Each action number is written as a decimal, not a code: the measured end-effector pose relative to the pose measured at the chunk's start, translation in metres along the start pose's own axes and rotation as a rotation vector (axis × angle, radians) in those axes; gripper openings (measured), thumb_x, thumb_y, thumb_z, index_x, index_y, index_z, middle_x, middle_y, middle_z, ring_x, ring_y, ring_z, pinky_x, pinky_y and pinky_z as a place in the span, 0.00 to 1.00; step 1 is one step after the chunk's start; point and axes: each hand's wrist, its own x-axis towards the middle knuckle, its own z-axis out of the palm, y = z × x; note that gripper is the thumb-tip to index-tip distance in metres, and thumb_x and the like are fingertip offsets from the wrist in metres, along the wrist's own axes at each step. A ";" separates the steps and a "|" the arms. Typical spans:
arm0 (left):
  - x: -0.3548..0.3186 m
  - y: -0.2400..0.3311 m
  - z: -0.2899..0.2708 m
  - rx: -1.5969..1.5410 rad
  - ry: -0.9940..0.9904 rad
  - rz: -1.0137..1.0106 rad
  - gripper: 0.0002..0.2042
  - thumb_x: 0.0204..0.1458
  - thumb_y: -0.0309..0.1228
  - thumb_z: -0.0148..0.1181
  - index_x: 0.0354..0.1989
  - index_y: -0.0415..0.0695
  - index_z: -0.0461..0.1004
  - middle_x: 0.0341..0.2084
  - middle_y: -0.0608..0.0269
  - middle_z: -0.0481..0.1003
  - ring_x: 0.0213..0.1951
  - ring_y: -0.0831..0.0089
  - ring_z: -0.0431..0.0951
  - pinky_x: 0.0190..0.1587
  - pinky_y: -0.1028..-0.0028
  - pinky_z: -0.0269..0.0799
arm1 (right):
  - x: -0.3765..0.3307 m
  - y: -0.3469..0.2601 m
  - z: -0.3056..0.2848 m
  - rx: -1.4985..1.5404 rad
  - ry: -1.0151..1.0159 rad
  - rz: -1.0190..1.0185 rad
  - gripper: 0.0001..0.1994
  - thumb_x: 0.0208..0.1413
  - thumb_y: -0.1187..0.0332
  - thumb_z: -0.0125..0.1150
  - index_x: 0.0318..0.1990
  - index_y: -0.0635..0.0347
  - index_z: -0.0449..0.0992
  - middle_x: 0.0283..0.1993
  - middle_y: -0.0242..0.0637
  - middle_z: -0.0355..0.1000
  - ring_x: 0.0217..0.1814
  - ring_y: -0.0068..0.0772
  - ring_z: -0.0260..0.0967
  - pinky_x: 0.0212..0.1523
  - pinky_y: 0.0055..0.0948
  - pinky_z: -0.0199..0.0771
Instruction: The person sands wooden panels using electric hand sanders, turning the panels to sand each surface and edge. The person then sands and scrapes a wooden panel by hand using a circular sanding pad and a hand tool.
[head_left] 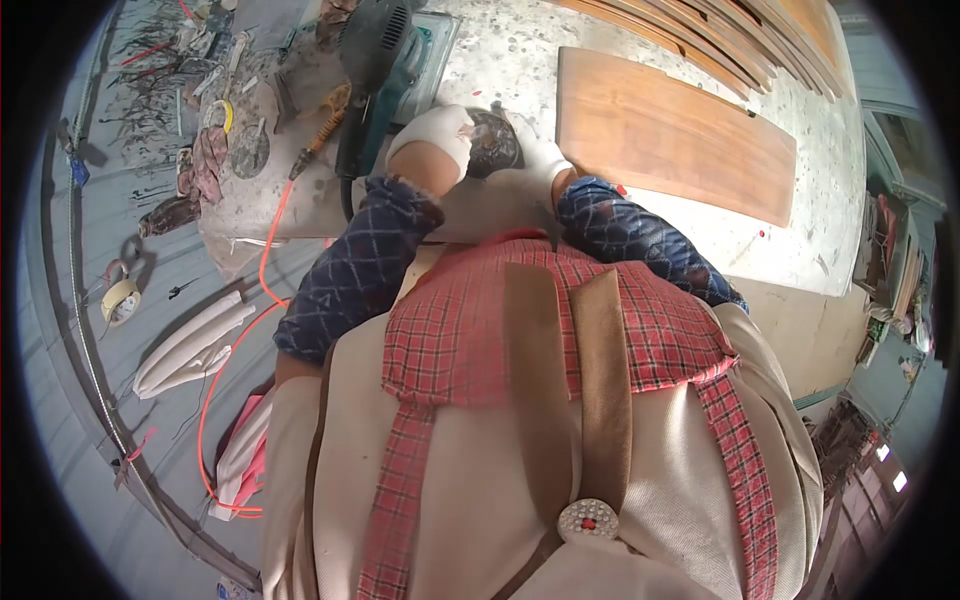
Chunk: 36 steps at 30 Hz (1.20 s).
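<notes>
A dark round object (493, 143), bowl- or tin-like with a shiny, mottled top, sits between my two white-gloved hands near the front edge of the table. My left hand (437, 138) closes on its left side, fingers partly hidden. On the other side my right hand (540, 150) curls around it. Exactly what the object is cannot be made out. Just left of my left hand stands a power tool (375, 45) with a dark grey body and a black cord. Right of my right hand lies a flat brown wooden panel (675, 135).
Long wooden boards (690, 40) are stacked at the far right of the speckled table (500, 60). An orange hose (265, 250) runs off the table's left side. Small tools and rags (210, 150) crowd the left end. A tape roll (121, 301) hangs at the left wall.
</notes>
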 end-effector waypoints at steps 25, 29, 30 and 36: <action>0.010 -0.063 0.045 -0.383 -0.013 -0.014 0.09 0.57 0.27 0.63 0.44 0.37 0.79 0.36 0.58 0.82 0.38 0.69 0.80 0.44 0.72 0.74 | -0.010 -0.029 -0.010 -0.124 0.021 0.007 0.55 0.36 0.53 0.79 0.73 0.60 0.55 0.72 0.56 0.57 0.75 0.56 0.53 0.73 0.39 0.55; 0.000 -0.020 0.028 0.197 0.019 0.254 0.10 0.58 0.28 0.53 0.46 0.50 0.77 0.46 0.54 0.76 0.43 0.52 0.79 0.46 0.57 0.75 | -0.009 -0.023 -0.008 -0.165 0.052 -0.029 0.55 0.36 0.53 0.79 0.73 0.60 0.55 0.72 0.57 0.57 0.75 0.56 0.52 0.74 0.39 0.55; -0.010 -0.018 0.031 0.179 0.052 0.238 0.10 0.56 0.29 0.53 0.45 0.49 0.77 0.44 0.55 0.76 0.41 0.52 0.78 0.44 0.59 0.75 | -0.009 -0.026 -0.009 -0.179 0.052 -0.016 0.55 0.36 0.54 0.79 0.73 0.60 0.54 0.72 0.57 0.57 0.75 0.56 0.52 0.74 0.39 0.55; -0.037 -0.024 0.045 0.212 0.123 0.364 0.13 0.50 0.25 0.58 0.45 0.49 0.76 0.38 0.59 0.75 0.38 0.54 0.78 0.39 0.61 0.76 | -0.011 -0.029 -0.009 -0.120 0.053 -0.024 0.54 0.37 0.55 0.78 0.73 0.61 0.55 0.72 0.57 0.56 0.76 0.56 0.51 0.74 0.39 0.54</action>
